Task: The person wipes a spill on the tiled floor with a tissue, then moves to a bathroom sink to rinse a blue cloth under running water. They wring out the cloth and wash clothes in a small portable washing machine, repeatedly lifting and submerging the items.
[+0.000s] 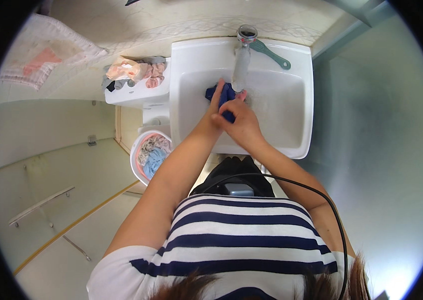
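A bunched dark blue cloth (226, 93) lies in the white sink basin (279, 112), under my hands. My left hand (217, 99) is seen nearly edge-on over the cloth, a finger extended towards the back of the basin. Crossing close to the left wrist, my right hand (243, 120) has its thumb and a finger curled, with blue cloth visible behind the gap. Something pink (241, 96) shows just beyond the right knuckles; I cannot tell what it is. The faucet (241, 69) reaches over the basin just beyond both hands. Whether either hand grips the cloth is unclear.
A green long-handled brush (273, 56) rests on the sink's back ledge, beside the faucet. Left of it, small garments (155, 75) lie on a white toilet tank (136, 93). Below stands a tub (133, 159) of clothes. A black cable (309, 183) crosses my right arm.
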Available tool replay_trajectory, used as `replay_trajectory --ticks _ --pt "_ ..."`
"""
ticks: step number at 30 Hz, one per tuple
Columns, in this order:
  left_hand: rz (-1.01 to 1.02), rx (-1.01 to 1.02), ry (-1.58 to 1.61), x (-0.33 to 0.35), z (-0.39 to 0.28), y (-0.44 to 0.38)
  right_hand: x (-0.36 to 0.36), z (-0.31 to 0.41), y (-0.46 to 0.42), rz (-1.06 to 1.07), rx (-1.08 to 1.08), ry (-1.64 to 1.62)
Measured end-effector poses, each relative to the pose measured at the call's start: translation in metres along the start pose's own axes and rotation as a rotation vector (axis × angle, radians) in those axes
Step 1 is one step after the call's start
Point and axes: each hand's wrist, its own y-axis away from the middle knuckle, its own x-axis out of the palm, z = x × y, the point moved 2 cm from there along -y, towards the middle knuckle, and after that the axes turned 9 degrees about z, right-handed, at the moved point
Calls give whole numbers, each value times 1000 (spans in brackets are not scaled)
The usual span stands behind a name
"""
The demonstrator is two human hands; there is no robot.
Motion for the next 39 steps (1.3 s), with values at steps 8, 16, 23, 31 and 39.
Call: replay_trajectory --ticks 8,16,23,31,39 --pt "-252 -73 -214 84 11 -2 -14 -54 -13 -216 -32 399" --pt "-372 -180 -1824 -8 -1 18 -56 -127 -6 254 125 697" --pt "-183 -359 -2595 14 -42 17 -21 -163 -23 486 163 824" --pt "-550 -137 -1680 2 -34 17 -13 -150 -19 305 182 822" --pt "-441 -416 -321 48 -18 23 -27 -37 -19 231 409 -670"
